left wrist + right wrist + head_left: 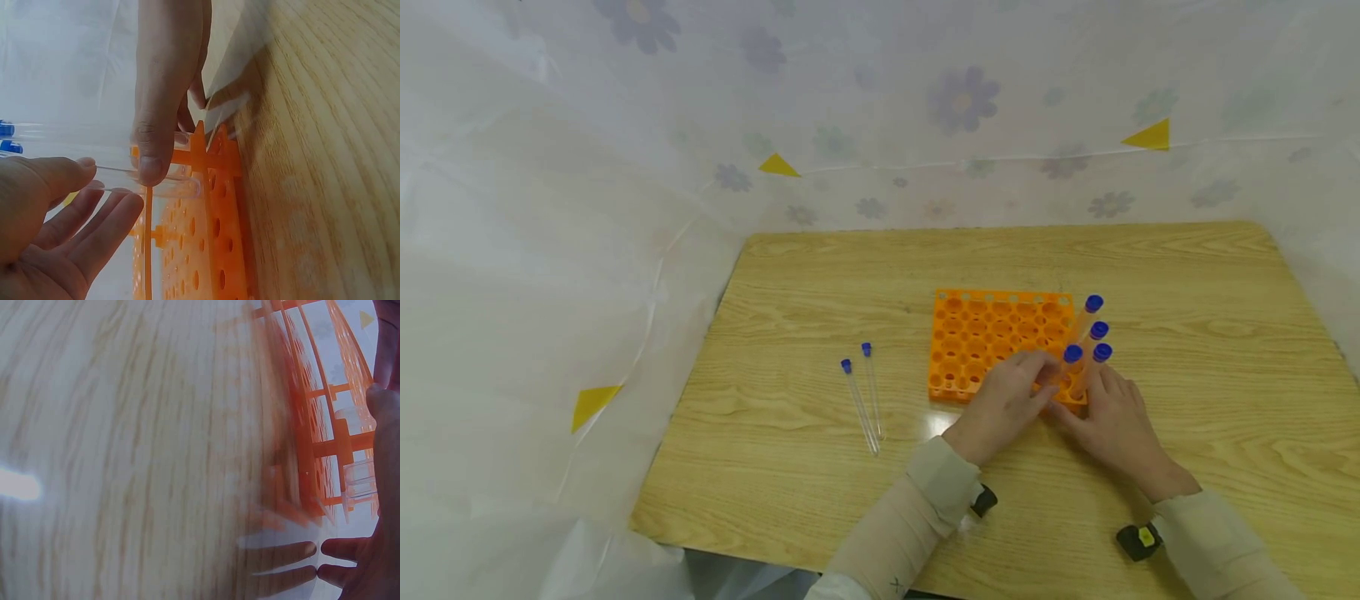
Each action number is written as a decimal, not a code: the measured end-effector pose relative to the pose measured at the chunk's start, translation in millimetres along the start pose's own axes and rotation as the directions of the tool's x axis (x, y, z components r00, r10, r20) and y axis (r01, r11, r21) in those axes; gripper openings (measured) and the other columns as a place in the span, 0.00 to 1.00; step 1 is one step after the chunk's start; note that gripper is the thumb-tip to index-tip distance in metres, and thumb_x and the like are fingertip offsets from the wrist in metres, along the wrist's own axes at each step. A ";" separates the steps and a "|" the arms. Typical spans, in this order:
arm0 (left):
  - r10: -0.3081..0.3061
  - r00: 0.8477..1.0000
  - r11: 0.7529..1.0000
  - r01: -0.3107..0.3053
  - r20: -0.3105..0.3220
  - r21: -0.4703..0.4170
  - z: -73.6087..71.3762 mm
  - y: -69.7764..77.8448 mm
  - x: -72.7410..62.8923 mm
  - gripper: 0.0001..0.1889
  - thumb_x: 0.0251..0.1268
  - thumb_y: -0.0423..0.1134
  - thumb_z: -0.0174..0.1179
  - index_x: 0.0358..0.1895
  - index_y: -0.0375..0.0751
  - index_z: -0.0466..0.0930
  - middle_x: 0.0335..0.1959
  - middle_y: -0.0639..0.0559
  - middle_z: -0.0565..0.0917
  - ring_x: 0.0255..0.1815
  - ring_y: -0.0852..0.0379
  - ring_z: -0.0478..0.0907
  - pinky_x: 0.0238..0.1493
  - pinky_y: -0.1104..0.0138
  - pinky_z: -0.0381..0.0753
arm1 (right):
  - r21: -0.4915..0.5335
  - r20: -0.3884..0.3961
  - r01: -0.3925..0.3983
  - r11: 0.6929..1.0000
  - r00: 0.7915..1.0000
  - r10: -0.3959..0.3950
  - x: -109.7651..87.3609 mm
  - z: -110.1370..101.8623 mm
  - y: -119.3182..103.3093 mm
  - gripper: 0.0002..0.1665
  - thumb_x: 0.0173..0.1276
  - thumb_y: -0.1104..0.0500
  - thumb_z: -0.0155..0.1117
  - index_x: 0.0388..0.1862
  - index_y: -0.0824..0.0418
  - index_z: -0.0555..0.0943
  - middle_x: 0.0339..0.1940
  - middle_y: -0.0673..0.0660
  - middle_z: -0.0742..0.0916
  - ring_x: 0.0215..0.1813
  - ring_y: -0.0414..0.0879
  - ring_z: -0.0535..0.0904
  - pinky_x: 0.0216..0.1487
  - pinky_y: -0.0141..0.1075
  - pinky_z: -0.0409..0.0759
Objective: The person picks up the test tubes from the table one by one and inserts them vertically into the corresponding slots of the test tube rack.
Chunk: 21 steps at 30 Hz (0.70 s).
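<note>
My left hand [1003,407] pinches a clear, blue-capped test tube [119,179] between thumb and fingers. The lower end of that tube reaches into the orange test tube rack [947,397], near its front right corner. Three other tubes with blue caps [1093,303] stand in the right end of the rack, tilted in the head view. My right hand [1112,421] lies against this end, its thumb [152,165] over the held tube at the rack's upper plate. Two of its fingers [340,549] reach straight down to the table beside the rack.
Two more blue-capped test tubes [860,408] lie side by side on the wooden table [760,467], left of the rack. Most rack holes, left of the standing tubes, hold nothing. A flowered sheet [887,125] hangs behind the table.
</note>
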State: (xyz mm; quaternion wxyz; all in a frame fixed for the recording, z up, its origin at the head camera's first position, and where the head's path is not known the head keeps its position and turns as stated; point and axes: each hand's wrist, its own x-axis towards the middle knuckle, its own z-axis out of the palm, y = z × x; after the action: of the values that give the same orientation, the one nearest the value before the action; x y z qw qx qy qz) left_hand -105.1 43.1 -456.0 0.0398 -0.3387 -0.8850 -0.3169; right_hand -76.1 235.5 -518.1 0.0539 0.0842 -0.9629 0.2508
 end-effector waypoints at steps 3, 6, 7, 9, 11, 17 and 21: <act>-0.009 1.000 1.000 0.009 0.007 0.006 -0.5 0.3 -0.1 0.10 0.72 0.39 0.60 0.53 0.44 0.77 0.49 0.55 0.84 0.49 0.66 0.81 0.49 0.87 0.73 | 0.000 0.007 -0.005 1.000 1.000 0.005 0.1 -0.7 -0.5 0.47 0.66 0.38 0.64 0.64 0.75 0.64 0.49 0.70 0.76 0.49 0.65 0.72 0.51 0.60 0.64; -0.025 0.999 1.000 0.025 0.021 0.000 -0.9 0.7 -0.4 0.11 0.72 0.39 0.59 0.54 0.44 0.77 0.50 0.55 0.83 0.50 0.66 0.81 0.49 0.87 0.73 | 0.003 0.007 -0.006 1.000 1.000 0.005 0.3 -0.5 -0.4 0.47 0.66 0.37 0.64 0.63 0.74 0.64 0.50 0.70 0.76 0.49 0.66 0.72 0.50 0.59 0.64; -0.024 0.999 1.000 0.024 0.023 0.003 -0.8 0.3 -0.6 0.12 0.72 0.39 0.59 0.54 0.44 0.77 0.50 0.55 0.83 0.50 0.66 0.80 0.49 0.87 0.73 | 0.005 0.007 -0.006 1.000 1.000 0.006 0.3 -0.1 -0.2 0.47 0.66 0.37 0.64 0.64 0.74 0.64 0.51 0.71 0.76 0.50 0.66 0.72 0.51 0.60 0.64; -0.028 0.999 1.000 0.028 0.030 0.004 -0.4 -0.5 -1.1 0.13 0.72 0.40 0.60 0.56 0.44 0.76 0.52 0.55 0.83 0.52 0.65 0.80 0.50 0.87 0.73 | 0.010 0.006 -0.005 1.000 1.000 0.005 0.0 0.5 0.2 0.50 0.66 0.38 0.65 0.69 0.74 0.62 0.54 0.73 0.76 0.53 0.68 0.72 0.52 0.61 0.63; -0.032 0.999 0.999 0.032 0.040 0.003 -1.2 -1.3 -1.8 0.15 0.71 0.40 0.60 0.58 0.45 0.75 0.53 0.55 0.82 0.53 0.65 0.79 0.51 0.86 0.73 | 0.014 0.008 -0.006 1.000 1.000 0.006 -0.6 0.9 0.3 0.55 0.66 0.38 0.65 0.75 0.72 0.56 0.56 0.74 0.75 0.55 0.69 0.71 0.53 0.62 0.63; -0.122 0.988 0.992 0.125 0.090 -0.031 -10.8 -3.4 -3.6 0.18 0.73 0.45 0.58 0.61 0.47 0.73 0.57 0.55 0.80 0.57 0.64 0.77 0.55 0.81 0.75 | 0.028 0.018 -0.019 0.999 1.000 0.018 -1.2 0.8 -0.8 0.65 0.65 0.37 0.65 0.82 0.63 0.36 0.63 0.76 0.72 0.60 0.72 0.68 0.58 0.65 0.61; -0.186 0.977 0.977 0.195 0.102 -0.082 -20.2 -7.6 -5.7 0.18 0.74 0.46 0.57 0.62 0.46 0.73 0.58 0.55 0.80 0.58 0.64 0.77 0.56 0.78 0.76 | 0.031 0.032 -0.030 0.999 0.999 0.029 -1.3 0.5 -1.2 0.66 0.66 0.37 0.64 0.81 0.62 0.33 0.67 0.79 0.69 0.64 0.76 0.65 0.60 0.69 0.58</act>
State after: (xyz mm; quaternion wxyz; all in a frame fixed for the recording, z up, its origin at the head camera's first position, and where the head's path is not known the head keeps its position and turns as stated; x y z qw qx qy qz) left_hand -108.4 23.7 -445.6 -0.0480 -0.2683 -0.8989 -0.3431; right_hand -74.7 234.5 -518.2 0.0338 0.0747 -0.9607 0.2651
